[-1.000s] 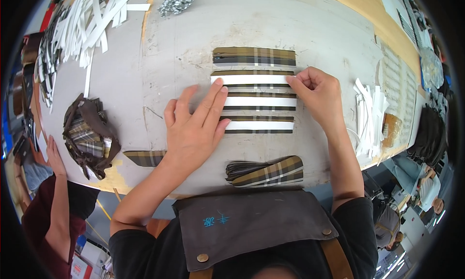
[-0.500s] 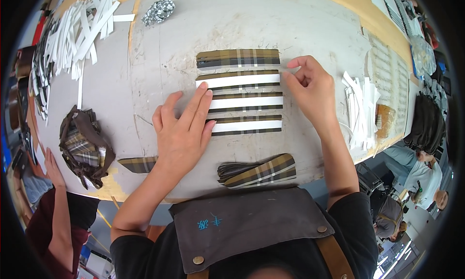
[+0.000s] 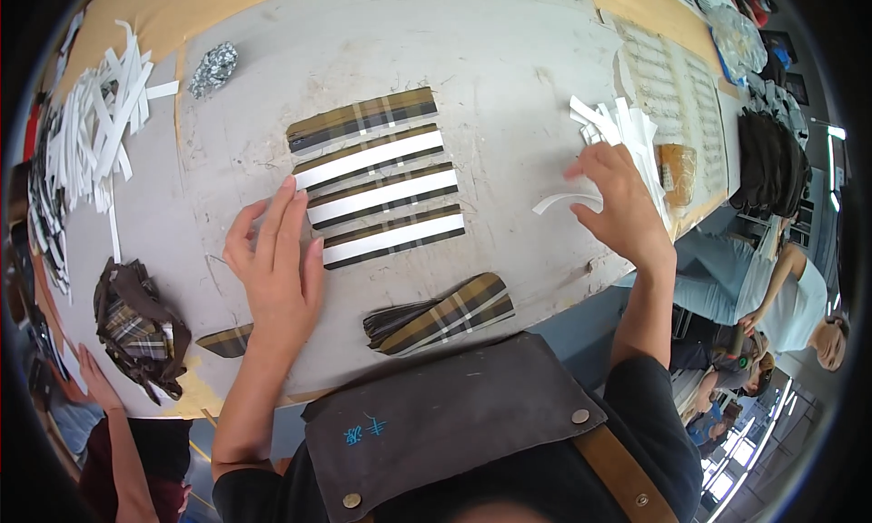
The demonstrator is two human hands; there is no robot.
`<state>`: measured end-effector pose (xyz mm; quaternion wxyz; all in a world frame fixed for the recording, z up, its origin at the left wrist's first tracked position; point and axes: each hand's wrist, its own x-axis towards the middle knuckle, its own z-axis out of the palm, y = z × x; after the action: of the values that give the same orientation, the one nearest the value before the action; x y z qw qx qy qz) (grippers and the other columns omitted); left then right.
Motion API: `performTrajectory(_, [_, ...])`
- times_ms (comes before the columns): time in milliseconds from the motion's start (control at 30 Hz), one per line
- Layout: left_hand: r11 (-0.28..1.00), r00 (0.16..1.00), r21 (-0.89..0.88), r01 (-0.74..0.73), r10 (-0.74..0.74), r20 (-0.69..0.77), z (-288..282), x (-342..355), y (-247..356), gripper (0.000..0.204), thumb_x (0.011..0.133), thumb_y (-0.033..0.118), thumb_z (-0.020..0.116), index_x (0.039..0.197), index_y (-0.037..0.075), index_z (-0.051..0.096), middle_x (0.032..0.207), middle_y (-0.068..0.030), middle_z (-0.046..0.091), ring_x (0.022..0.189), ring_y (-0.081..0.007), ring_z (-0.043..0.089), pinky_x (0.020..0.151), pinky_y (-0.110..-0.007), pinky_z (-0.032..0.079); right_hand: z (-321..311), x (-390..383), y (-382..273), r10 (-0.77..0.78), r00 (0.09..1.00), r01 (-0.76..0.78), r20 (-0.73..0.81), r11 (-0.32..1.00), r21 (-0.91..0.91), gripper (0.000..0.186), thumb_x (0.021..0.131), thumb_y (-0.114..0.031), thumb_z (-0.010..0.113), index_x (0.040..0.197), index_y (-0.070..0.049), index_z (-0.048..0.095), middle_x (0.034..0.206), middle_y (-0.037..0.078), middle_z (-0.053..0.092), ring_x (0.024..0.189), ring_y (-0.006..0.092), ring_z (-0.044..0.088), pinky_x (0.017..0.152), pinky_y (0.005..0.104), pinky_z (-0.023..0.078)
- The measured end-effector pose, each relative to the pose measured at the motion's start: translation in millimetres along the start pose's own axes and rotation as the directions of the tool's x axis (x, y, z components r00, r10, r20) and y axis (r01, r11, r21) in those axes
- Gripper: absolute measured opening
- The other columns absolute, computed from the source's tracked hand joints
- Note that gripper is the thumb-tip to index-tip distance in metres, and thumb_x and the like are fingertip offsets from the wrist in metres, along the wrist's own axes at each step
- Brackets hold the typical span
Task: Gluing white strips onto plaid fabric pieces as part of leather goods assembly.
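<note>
Four plaid fabric strips in olive and dark tones lie in a stack of rows at the middle; the top one [image 3: 361, 114] is bare, and three carry white bands [image 3: 380, 188]. My left hand [image 3: 277, 259] rests open, its fingertips at their left ends. My right hand [image 3: 618, 205] is open, slightly curled and blurred at the fingertips, over a pile of white strips [image 3: 627, 123], near a loose curved strip [image 3: 554, 201]. A bundle of plaid pieces [image 3: 440, 316] lies at the near edge. Another plaid piece [image 3: 222, 341] is partly behind my left arm.
On the worktable [image 3: 509, 41] are a heap of white strips [image 3: 104, 128], a bunched brown plaid cloth [image 3: 136, 332], a speckled lump [image 3: 213, 69] and a tan block [image 3: 677, 173]. A co-worker's hand [image 3: 98, 382] is at lower left; other people [image 3: 772, 296] are at right.
My right hand has left the end of a banded strip and moved right to the white pile. My left hand stays at the strips' left ends. The view has shifted.
</note>
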<state>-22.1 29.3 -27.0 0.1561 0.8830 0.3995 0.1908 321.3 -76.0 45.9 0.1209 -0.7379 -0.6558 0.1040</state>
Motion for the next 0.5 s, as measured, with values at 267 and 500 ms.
performTrajectory(267, [0.737, 0.966, -0.646, 0.199, -0.038, 0.254, -13.7, 14.8, 33.1, 0.022, 0.091, 0.004, 0.061, 0.112, -0.002, 0.063, 0.097, -0.0105, 0.068, 0.083, -0.0196, 0.061, 0.075, -0.030, 0.050, 24.5, 12.9, -40.0, -0.160, 0.984, 0.178, -0.084, 0.939, 0.293, 0.020, 0.070, 0.004, 0.068, 0.086, -0.004, 0.059, 0.075, 0.012, 0.058, 0.067, 0.0323, 0.059, 0.061, 0.0390, 0.048])
performTrajectory(500, [0.060, 0.682, -0.680, 0.731, -0.098, 0.725, -16.0, 35.7, 50.6, 0.015, 0.097, 0.013, 0.060, 0.102, 0.000, 0.065, 0.085, -0.0041, 0.067, 0.071, -0.0057, 0.056, 0.066, -0.021, 0.046, 42.4, 34.3, -78.4, -0.290, 0.957, 0.273, 0.001, 0.902, 0.333, 0.022, 0.072, 0.007, 0.069, 0.088, -0.003, 0.059, 0.084, 0.010, 0.064, 0.075, 0.0260, 0.064, 0.064, 0.0312, 0.050])
